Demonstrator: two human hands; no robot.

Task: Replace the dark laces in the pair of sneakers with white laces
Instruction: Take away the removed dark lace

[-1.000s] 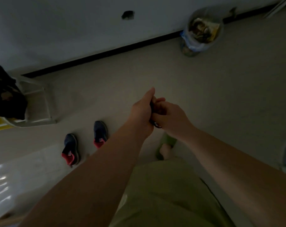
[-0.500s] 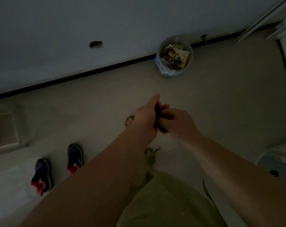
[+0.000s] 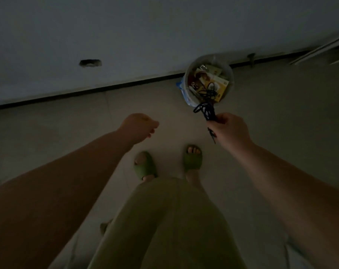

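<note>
The right hand [image 3: 229, 131] grips a bunched dark lace [image 3: 205, 112], fingers curled round the bundle so that loops stand out beyond the knuckles and a short frayed tail hangs below the palm. The left hand [image 3: 138, 127] holds nothing; its fingers are loosely curled and it hangs apart from the right hand, across the person's body. Just beyond the right hand, against the wall, stands a round bin [image 3: 188, 94] lined with a bag and partly filled with packets; another dark lace [image 3: 210, 91] appears to lie on top of that rubbish. The sneakers and the white laces are not in view.

The step in hand looks like discarding the removed lace. To do it well, the right hand should carry the bundle forward until it sits squarely over the bin's mouth, not merely near its near rim, since the loops now overlap that rim in the picture and height is hard to judge in this dim light. Lowering the hand toward the opening before letting go would help, because a light, springy lace can unfurl and drape over the edge or slip outside onto the floor [image 3: 71, 133]. All fingers should release together so the hanging tail does not snag on a finger and drag the bundle back. The left hand can stay idle. Both feet in green slippers [image 3: 191, 160] stand short of the bin, so a small lean forward may be needed.
</note>
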